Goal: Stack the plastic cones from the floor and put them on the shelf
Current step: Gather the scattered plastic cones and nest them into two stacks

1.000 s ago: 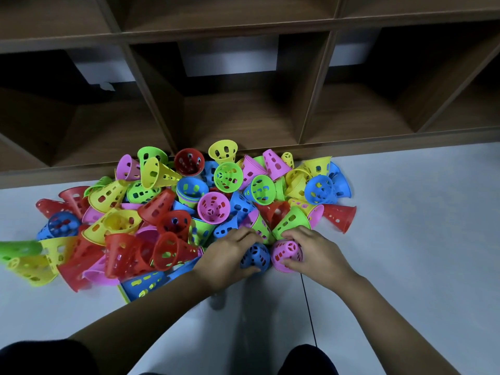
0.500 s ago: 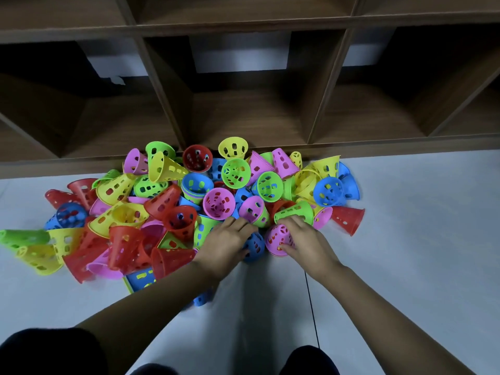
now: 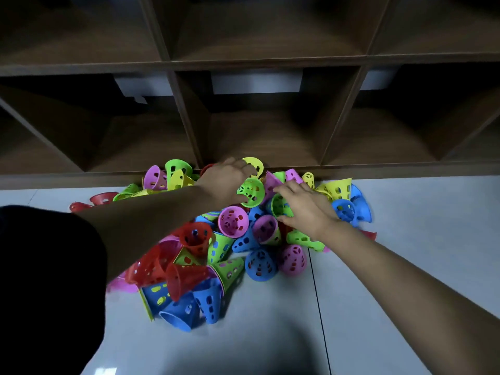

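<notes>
A heap of perforated plastic cones (image 3: 232,221) in red, blue, green, yellow and pink lies on the pale floor against the foot of a brown wooden shelf (image 3: 189,117). My left hand (image 3: 226,180) reaches across to the far side of the heap, its fingers and thumb curled round the rim of a lime green cone (image 3: 253,192). Just to the right, my right hand (image 3: 304,208) grips a second green cone (image 3: 281,207) between thumb and fingers. A blue cone (image 3: 261,265) and a pink cone (image 3: 293,259) lie at the heap's near edge.
The shelf's lower cubbies (image 3: 259,136) open right behind the heap, split by slanted dividers. Pale floor (image 3: 405,239) stretches to the right of the cones and in front of them. My dark sleeve (image 3: 48,280) hides the heap's left part.
Both hands left the blue and pink cones at the near edge and reached to the far side by the shelf, each taking a green cone. The view has moved closer.
</notes>
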